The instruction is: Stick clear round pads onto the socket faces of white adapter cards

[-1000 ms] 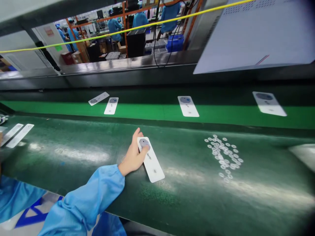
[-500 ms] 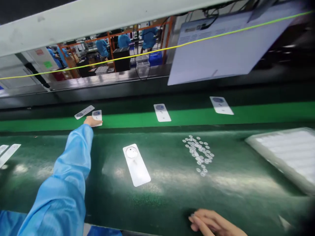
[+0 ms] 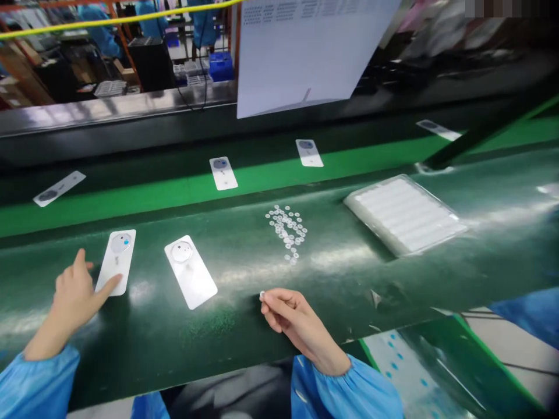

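Observation:
My left hand [image 3: 76, 291] has its fingers spread at the left side of a white rectangular panel [image 3: 112, 269]. Its thumb rests on the panel's lower part; the panel lies flat and bears a round grey area with a small blue spot. Just to the right lies a second white panel [image 3: 196, 282] with a shiny round area, touched by neither hand. My right hand [image 3: 292, 317] pinches a small white disc [image 3: 262, 295] between thumb and fingertips, above the green worktop. Beyond it lies a loose pile of small whitish discs [image 3: 287, 224].
Behind the worktop [image 3: 244, 343] runs a bright green conveyor belt [image 3: 271, 169] carrying several similar panels [image 3: 223, 173]. A clear-wrapped white pack [image 3: 406, 215] lies right of the discs. A white sheet [image 3: 301, 58] hangs at the back. A blue sleeve [image 3: 528, 314] shows at the right edge.
My left hand has come back from the belt to the worktop with a panel, now lying beside the other one. My right hand is further over the worktop, and the view has shifted right.

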{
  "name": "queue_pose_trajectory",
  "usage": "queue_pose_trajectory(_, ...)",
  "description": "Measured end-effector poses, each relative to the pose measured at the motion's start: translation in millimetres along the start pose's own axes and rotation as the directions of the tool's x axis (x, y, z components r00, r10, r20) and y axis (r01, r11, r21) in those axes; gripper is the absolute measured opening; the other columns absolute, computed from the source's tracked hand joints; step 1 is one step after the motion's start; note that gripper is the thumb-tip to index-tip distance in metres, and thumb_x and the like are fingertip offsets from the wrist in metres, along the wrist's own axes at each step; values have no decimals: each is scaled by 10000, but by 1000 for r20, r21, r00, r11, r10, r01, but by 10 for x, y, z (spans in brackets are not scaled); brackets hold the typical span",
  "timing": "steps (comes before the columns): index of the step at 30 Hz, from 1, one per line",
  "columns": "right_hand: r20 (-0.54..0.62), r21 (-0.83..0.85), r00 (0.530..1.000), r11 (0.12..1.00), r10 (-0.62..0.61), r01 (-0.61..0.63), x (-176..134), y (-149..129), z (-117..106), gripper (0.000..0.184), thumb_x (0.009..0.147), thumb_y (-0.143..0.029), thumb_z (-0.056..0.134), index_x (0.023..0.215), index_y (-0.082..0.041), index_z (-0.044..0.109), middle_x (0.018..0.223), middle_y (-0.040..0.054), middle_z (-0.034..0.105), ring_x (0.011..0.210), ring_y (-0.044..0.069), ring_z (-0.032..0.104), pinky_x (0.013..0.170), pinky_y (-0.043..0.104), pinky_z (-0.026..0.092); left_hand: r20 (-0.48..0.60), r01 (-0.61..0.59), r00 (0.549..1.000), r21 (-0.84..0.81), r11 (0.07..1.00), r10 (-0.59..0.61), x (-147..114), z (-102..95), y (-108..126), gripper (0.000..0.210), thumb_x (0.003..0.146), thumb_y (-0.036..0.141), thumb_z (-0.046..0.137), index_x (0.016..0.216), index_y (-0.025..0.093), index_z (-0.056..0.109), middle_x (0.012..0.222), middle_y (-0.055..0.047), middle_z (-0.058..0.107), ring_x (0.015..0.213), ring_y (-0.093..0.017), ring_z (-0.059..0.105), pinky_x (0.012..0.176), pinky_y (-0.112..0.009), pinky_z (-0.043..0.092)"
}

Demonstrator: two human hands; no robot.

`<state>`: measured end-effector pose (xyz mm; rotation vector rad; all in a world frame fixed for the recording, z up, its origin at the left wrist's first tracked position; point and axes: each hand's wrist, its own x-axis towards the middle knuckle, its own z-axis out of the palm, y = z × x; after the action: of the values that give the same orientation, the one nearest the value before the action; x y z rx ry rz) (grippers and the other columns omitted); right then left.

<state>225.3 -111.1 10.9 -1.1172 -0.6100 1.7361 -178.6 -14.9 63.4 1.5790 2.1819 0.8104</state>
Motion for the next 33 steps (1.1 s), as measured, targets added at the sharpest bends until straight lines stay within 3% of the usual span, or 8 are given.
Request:
queue_pose_trajectory(3,0,-37,1000,999,-17,17,-1,7,23,336,734,-475,870,705,-154,772,594,18,635,455,70,438,445,233,322,-54,-352,932,99,931,358,-181,270,231,809,786,549,684,1469,183,454,1391,-184,593,1326,-437,484,1125,-583,352)
queue_pose_trajectory(7,-15,-53,999,998,-29,28,5,49,33,321,703,-468,889,720,-163,792,601,25,633,481,87,452,452,245,338,250,-552,810,13,834,531,-253,714,597,643,886,558,600,1427,221,517,1466,-158,547,1386,-367,457,1164,-528,313)
queue_pose_trajectory(11,-40,-24,999,999,-34,33,28,113,30,312,689,-455,902,732,-171,779,600,15,626,482,89,466,450,234,353,428,-579,739,10,815,520,-166,1009,761,688,786,556,735,1352,201,573,1536,-193,447,1471,-413,315,1190,-622,185)
queue_pose_trajectory(17,-7,29,999,999,-41,41,121,117,114,335,709,-453,895,753,-165,729,709,43,705,563,113,584,493,216,449,490,-556,665,-180,811,564,-134,1003,874,397,770,359,771,1127,240,646,1264,-101,628,1241,-347,544,1066,-519,405)
queue_pose_trajectory(21,-6,29,1000,1000,6,-5,223,78,198,387,666,-465,918,797,-170,704,822,78,762,741,184,720,530,208,503,433,-506,703,-253,825,564,-244,992,861,748,808,415,747,1467,267,425,1349,-123,570,1249,-326,534,1050,-491,424)
queue_pose_trajectory(24,8,38,1000,999,21,-22,285,77,247,411,663,-480,912,822,-179,682,866,83,770,812,212,740,545,219,517,471,-622,649,-122,773,597,-295,1005,821,953,660,571,848,1467,251,457,1498,-183,431,1391,-421,376,1123,-596,295)
queue_pose_trajectory(29,63,21,997,999,-46,45,331,103,305,336,712,-434,897,817,-181,703,826,44,734,689,132,642,589,229,478,547,-656,599,-83,750,585,-335,968,876,725,560,462,929,1168,210,625,1309,-150,561,1297,-411,448,1063,-572,355)
queue_pose_trajectory(33,43,72,995,994,-88,85,350,96,352,313,680,-400,923,694,-167,714,568,-35,540,541,81,430,526,232,367,533,-438,639,-340,832,555,-417,916,955,668,680,331,868,1253,249,536,1142,-57,627,1018,-274,607,899,-417,481)
